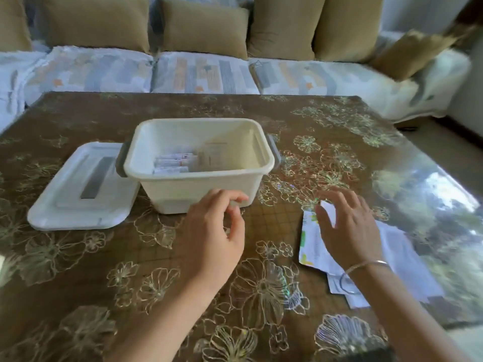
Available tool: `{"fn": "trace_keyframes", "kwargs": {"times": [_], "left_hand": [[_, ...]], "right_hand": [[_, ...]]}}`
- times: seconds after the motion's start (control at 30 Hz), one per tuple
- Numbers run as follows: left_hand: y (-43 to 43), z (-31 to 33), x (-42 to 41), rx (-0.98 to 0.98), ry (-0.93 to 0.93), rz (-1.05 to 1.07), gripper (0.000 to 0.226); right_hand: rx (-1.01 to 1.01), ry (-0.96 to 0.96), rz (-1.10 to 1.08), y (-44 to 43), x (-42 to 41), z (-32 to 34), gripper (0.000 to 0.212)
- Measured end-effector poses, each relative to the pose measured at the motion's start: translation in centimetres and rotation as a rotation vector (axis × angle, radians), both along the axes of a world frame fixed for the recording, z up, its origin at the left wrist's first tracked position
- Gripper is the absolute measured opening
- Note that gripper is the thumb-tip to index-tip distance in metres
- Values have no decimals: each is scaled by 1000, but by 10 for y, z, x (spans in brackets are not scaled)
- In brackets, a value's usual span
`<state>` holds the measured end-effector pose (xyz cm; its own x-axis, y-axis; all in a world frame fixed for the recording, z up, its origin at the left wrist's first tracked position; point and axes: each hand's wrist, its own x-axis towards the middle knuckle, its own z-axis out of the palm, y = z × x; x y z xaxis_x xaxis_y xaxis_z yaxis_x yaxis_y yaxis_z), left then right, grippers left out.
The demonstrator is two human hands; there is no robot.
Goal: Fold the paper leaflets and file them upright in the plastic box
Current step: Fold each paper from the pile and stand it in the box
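Grip loose both sides: left hand empty by box, right hand splayed, half hiding leaflets

Count: 1 box, 1 lid, 2 hands, 6 cushions, leaflets in 2 lots.
1 plastic box w/ approx. 3 folded leaflets inside, blurred so exact no. unclear; 1 lid; 1 pile of loose leaflets, at least 3 sheets, overlapped so can't count exactly; left hand + right hand = 2; 1 bracelet; 6 tan cushions; 1 table.
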<state>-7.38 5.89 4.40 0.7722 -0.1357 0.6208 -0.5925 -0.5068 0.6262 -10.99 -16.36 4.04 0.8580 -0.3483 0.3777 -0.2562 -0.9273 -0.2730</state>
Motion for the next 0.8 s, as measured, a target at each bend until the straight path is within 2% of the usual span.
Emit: {"fn": "trace_keyframes", "kwargs": {"times": [0.07, 0.1, 0.17, 0.23, 0.33, 0.53, 0.67, 0.73, 0.8], "left_hand": [[-11, -18, -16, 21, 61, -57, 22], [-16, -26, -23, 35, 96, -85, 24], [-21, -38, -34, 62, 157, -122, 26], [-21, -48, -40, 90, 182, -128, 25], [-10, -58, -48, 144, 196, -113, 22], [43, -72, -48, 311, 147, 31, 24], [68, -77, -46, 385, 176, 69, 48], [69, -77, -48, 425, 193, 54, 65], [66, -75, -49, 480, 208, 41, 78]], "right_hand": [[5, 395, -98, -11, -28, -24, 67], [-10, 513, -102, -12, -40, -32, 80], [-33, 549, -22, -1, -53, -40, 100], [-13, 526, 102, 18, -58, -44, 107], [36, 501, 304, 53, -59, -42, 100], [-21, 402, 527, 100, -37, -34, 57], [190, 375, 513, 89, -5, -13, 29], [155, 392, 467, 81, 11, -3, 22], [93, 516, 440, 78, 22, 4, 29]]}}
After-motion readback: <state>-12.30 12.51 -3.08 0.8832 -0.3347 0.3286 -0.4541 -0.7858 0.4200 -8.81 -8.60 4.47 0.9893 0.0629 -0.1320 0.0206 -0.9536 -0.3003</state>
